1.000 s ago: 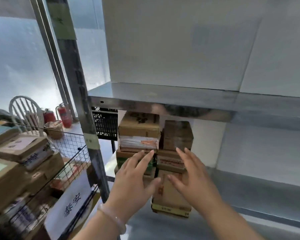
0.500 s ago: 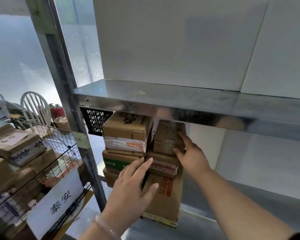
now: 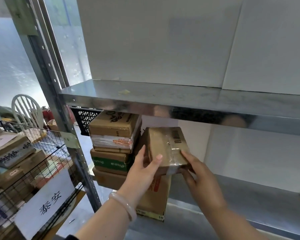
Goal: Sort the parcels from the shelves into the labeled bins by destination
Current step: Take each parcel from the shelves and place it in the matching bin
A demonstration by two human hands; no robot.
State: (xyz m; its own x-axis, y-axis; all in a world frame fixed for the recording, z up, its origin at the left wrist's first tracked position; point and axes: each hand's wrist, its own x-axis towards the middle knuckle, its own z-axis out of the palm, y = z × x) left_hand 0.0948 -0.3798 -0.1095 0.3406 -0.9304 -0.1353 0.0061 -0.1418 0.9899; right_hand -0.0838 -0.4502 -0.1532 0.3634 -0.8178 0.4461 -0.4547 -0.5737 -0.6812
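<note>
Both hands are gripping one brown parcel [image 3: 164,146] in front of the lower shelf [image 3: 232,213], just under the steel upper shelf [image 3: 163,94]. The left hand [image 3: 142,170] is clasping the parcel's left end, its fingers running up the side and its thumb lying across the top face. The right hand [image 3: 197,177] is holding the near right corner, thumb on top and fingers curling beneath. The parcel is tilting, its taped top face turning toward the camera, with a barcode sticker near its far right edge. It is hanging over a tall box [image 3: 154,196] standing on the lower shelf; whether the two are touching is not clear. Just to the left a stack [image 3: 111,149] of four boxes is sitting on the same shelf, the second from the bottom printed green. A pale bracelet [image 3: 123,205] is circling the left wrist. Beyond the grey post [image 3: 59,118], at the left, a wire bin [image 3: 57,149] is holding more boxes, and a white label [image 3: 45,201] with two written characters is hanging on its front. A black crate [image 3: 85,118] is showing behind the stack, and a white chair [image 3: 26,110] is standing further back.
</note>
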